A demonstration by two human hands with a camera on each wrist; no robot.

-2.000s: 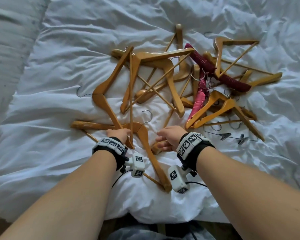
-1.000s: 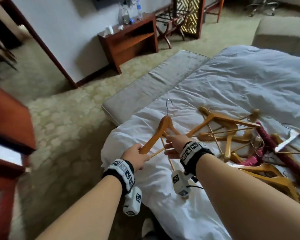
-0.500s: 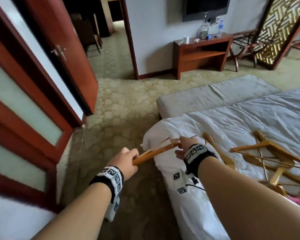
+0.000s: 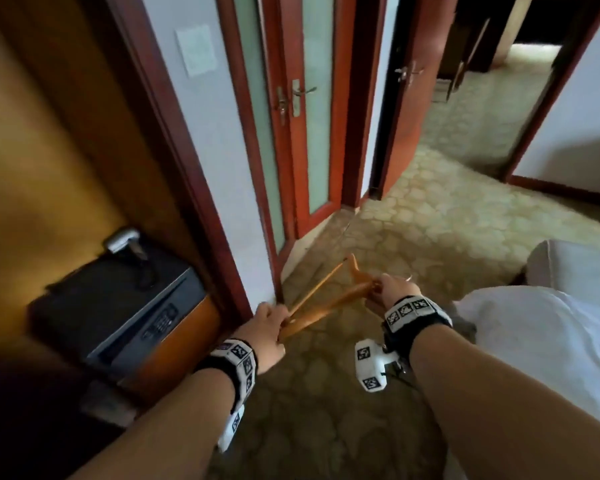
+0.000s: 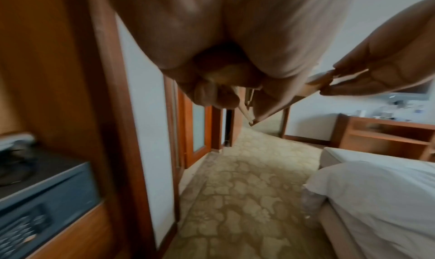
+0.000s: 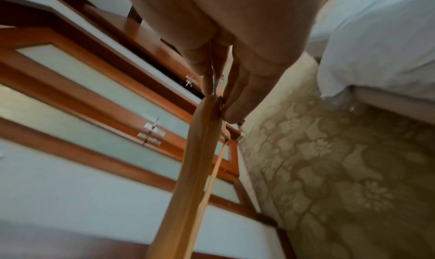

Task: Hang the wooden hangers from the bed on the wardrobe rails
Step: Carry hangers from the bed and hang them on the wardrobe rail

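Bed now sits right, patterned carpet underfoot.

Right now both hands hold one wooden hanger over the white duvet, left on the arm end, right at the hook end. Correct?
Not over the duvet. In the head view the wooden hanger is over the patterned carpet, duvet to its right. Left hand on the arm end, right hand at the hook end.

A patterned carpet floor runs past the doors. At its right edge stands the bed, with a white duvet lying on it and drooping over the near corner. At the left edge, a wooden shelf carries a dark safe with something silver-grey, blurred, resting on top.
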